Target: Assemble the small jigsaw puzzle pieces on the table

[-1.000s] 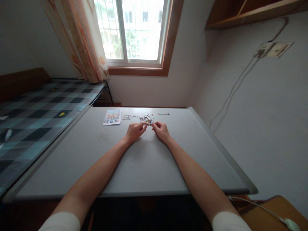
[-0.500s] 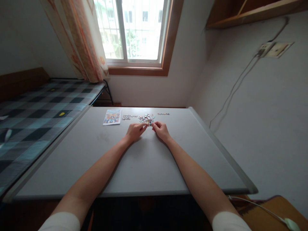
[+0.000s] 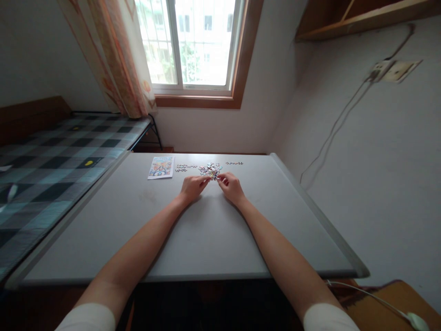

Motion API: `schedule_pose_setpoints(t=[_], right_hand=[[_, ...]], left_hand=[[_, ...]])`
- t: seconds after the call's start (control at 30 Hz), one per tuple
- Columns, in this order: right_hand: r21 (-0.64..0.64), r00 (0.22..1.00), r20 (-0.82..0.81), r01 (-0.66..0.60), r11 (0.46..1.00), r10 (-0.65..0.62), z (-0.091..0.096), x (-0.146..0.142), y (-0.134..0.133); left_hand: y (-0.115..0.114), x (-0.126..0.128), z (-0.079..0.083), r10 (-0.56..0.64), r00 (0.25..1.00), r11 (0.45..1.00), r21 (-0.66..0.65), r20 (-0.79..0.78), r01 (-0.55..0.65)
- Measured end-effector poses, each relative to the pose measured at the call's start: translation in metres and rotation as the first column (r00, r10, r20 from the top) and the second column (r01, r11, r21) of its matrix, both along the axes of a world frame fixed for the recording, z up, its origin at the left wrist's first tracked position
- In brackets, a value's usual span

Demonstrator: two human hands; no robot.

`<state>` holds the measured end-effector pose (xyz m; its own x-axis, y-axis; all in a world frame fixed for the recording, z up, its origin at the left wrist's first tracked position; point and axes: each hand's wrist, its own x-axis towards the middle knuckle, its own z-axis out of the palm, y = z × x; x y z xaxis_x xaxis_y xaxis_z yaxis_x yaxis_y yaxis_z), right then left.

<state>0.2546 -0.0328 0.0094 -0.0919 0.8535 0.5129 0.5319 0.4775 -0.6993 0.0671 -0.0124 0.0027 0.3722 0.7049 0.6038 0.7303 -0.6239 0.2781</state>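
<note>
A loose pile of small, many-coloured jigsaw puzzle pieces [image 3: 210,169] lies on the white table, just beyond my fingertips. At the near edge of this pile, my left hand [image 3: 193,187] is closed in a pinch on a jigsaw puzzle piece. Facing it from the right, my right hand [image 3: 230,186] also pinches a piece, its fingers bent. The pieces in my grip are tiny and partly hidden by my fingers. Left of the pile sit joined strips of pieces [image 3: 186,167]. Another short joined strip [image 3: 234,163] is to the right, farther back.
A printed picture sheet [image 3: 161,168] lies at the table's back left. The table [image 3: 213,239] has a raised grey rim. A bed with a checked cover [image 3: 62,156] stands along its left side, and a wall with a hanging cable [image 3: 327,138] rises on the right.
My right hand's fingers have shifted slightly at the edge of the pile. Both arms, the strips and the picture sheet are otherwise nearly where they were.
</note>
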Motion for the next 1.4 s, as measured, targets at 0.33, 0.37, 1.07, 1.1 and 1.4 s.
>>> schedule_pose_setpoints(t=[0.33, 0.37, 1.07, 1.1, 1.4], right_hand=[[-0.008, 0.997, 0.079, -0.008, 1.0, 0.008, -0.0032, 0.0017, 0.0017], [-0.007, 0.997, 0.082, -0.006, 1.0, 0.007, -0.0035, 0.0019, 0.0019], [-0.013, 0.997, 0.08, 0.019, 1.0, -0.018, -0.0074, 0.0014, 0.0043], [-0.01, 0.997, 0.081, 0.016, 1.0, -0.015, -0.0076, 0.0013, 0.0043], [0.005, 0.996, 0.085, 0.008, 1.0, -0.008, -0.0043, 0.0004, 0.0012]], left_hand=[[0.0017, -0.0004, -0.002, -0.009, 1.0, 1.0, -0.014, -0.022, 0.009], [0.0017, -0.0002, -0.002, -0.011, 1.0, 1.0, -0.014, -0.023, 0.011], [-0.0031, 0.002, 0.0051, 0.026, 0.999, 0.997, -0.076, -0.03, -0.029], [-0.0026, 0.0019, 0.0046, 0.023, 0.999, 0.997, -0.071, -0.03, -0.025], [-0.0005, 0.0011, 0.0024, 0.018, 0.999, 0.998, -0.062, -0.036, -0.02]])
